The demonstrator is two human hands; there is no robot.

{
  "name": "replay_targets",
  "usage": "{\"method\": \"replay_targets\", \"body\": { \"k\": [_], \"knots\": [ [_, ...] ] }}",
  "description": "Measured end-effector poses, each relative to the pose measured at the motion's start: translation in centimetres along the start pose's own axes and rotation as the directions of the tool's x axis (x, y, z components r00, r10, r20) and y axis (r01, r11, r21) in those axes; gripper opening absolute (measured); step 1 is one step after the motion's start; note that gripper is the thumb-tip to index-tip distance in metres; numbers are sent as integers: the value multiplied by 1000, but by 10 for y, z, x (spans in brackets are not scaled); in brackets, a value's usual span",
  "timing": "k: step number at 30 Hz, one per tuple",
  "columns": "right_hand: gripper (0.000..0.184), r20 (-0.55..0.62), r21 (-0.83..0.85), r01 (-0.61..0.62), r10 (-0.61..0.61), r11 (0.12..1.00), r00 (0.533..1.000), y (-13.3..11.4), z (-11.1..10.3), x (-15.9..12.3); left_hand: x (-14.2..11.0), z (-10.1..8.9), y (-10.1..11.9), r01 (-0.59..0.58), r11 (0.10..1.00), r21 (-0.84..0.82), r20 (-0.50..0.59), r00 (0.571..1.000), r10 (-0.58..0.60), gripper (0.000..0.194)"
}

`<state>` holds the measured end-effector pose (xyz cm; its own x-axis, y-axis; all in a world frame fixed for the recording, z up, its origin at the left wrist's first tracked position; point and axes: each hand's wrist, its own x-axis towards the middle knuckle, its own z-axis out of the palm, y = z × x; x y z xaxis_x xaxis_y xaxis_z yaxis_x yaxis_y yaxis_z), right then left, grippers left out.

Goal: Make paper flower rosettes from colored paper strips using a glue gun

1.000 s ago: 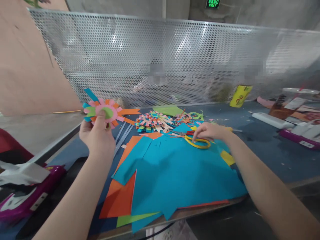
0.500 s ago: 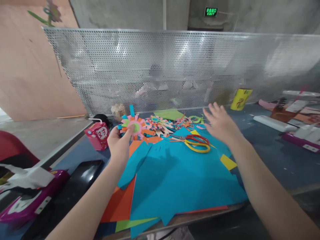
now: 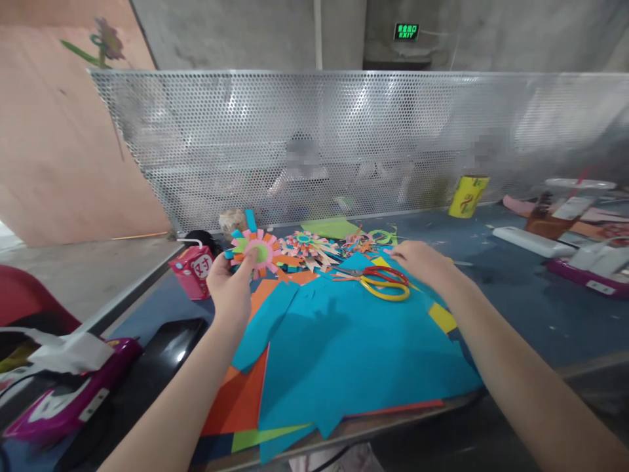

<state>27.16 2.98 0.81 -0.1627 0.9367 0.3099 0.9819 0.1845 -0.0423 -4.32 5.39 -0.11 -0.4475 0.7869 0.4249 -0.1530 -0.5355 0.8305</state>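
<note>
My left hand (image 3: 230,282) pinches a layered paper flower (image 3: 256,253) with a green centre and pink, orange and blue fringed strips; the thumb lies across its middle. To its right a second fringed paper flower (image 3: 305,242) rests on the table. My right hand (image 3: 421,262) is closed with its fingertips down beside a small pink paper scrap (image 3: 387,251); whatever may be between them is hidden. Just below lie scissors (image 3: 386,283) with red and yellow handles, on large blue paper sheets (image 3: 363,354).
Cut paper shreds (image 3: 356,242) and a green sheet (image 3: 330,228) lie at the back, before a perforated metal screen (image 3: 246,144). On the left are a pink drink carton (image 3: 192,272), a black phone-like slab (image 3: 170,347) and a purple power strip (image 3: 83,393). A yellow container (image 3: 468,196) stands right.
My right hand has come down toward the table, and its spread fingers have closed near the pink scrap. My left hand still holds the paper flower. The camera view has shifted slightly.
</note>
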Motion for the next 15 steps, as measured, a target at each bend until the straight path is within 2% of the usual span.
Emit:
{"method": "replay_targets", "body": {
  "k": [1,3,4,6,7,8,9,15],
  "knots": [
    [27,15,63,-4,3,998,1000,2,0,-3,-1,0,0,3,1000,2,8,1000,-3,24],
    [25,71,353,-20,-5,936,997,1,-3,-11,-2,1,0,9,1000,3,25,1000,-9,23],
    [26,94,544,-47,-5,838,996,-2,-6,-16,-3,1,-1,10,1000,4,37,999,-10,23],
    [30,141,838,-130,19,530,990,-9,-12,-25,-4,2,-1,-2,1000,22,57,998,0,22],
    [30,168,902,-166,29,399,985,-14,-15,-29,-5,2,-2,-10,999,37,64,998,8,22],
    [30,189,923,-189,31,335,981,-18,-18,-32,-6,3,-2,-19,998,54,68,998,16,22],
    [31,211,928,-207,20,310,977,-22,-21,-34,-6,3,-3,-26,997,72,71,997,21,22],
    [25,312,905,-299,5,302,950,-40,-25,-41,-11,4,-2,-44,988,147,102,994,29,22]
  ]
}}
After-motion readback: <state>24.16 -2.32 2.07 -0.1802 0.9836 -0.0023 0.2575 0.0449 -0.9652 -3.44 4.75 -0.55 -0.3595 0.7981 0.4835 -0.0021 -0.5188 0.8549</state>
